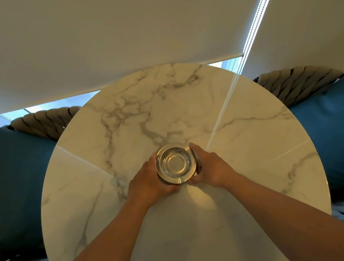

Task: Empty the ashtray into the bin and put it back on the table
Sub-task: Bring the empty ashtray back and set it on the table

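A round metal ashtray [175, 163] sits near the middle of a round white marble table [243, 134]. Its shiny bowl looks bare apart from a few dark specks near the far rim. My left hand [149, 181] wraps the ashtray's left side and my right hand [209, 167] wraps its right side, fingers curled around the rim. I cannot tell whether the ashtray rests on the tabletop or hangs just above it. No bin is in view.
Two chairs with woven rope backs and dark teal cushions [9, 184] [341, 130] flank the table on the left and right. A lowered roller blind [131, 26] with a bead chain [257, 7] hangs behind the table's far edge.
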`<state>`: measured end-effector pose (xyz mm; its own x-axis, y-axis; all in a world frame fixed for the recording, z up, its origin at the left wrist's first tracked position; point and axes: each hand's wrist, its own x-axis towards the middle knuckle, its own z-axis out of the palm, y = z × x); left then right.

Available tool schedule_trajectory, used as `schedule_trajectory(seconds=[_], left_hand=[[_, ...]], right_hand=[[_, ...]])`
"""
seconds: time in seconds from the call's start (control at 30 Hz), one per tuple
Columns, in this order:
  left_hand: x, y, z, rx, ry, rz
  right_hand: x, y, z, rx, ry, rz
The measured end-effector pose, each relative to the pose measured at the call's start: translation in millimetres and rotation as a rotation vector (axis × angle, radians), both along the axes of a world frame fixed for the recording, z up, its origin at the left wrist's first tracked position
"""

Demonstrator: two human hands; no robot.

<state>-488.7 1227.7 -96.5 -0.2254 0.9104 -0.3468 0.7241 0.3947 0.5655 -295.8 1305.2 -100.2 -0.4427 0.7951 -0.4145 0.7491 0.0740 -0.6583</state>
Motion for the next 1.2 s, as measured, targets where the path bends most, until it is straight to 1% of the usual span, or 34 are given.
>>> schedule_trajectory(seconds=[0.23,0.5,0.8,0.93,1.03,1.2], left_hand=[[1.8,-6.9,-0.5,-0.007,0.008,0.084],[2.8,-6.3,-4.4,0.014,0.048,0.06],[0.2,-9.6,-9.7,0.051,0.094,0.068],[2.1,-12.6,-12.6,0.084,0.108,0.09],[2.1,-12.0,-14.0,0.116,0.116,0.074],[-1.0,-3.9,-14.5,0.122,0.148,-0.012]], right_hand=[[4.2,5.9,1.7,-0.015,0.025,0.04],[2.5,3.1,1.1,0.016,0.053,0.061],[3.0,-2.6,-5.0,0.031,0.025,-0.011],[1.1,-3.0,-3.8,0.053,0.024,0.03],[1.2,-4.9,-3.0,0.051,0.016,0.02],[5.5,-9.4,-4.5,0.062,-0.037,-0.021]])
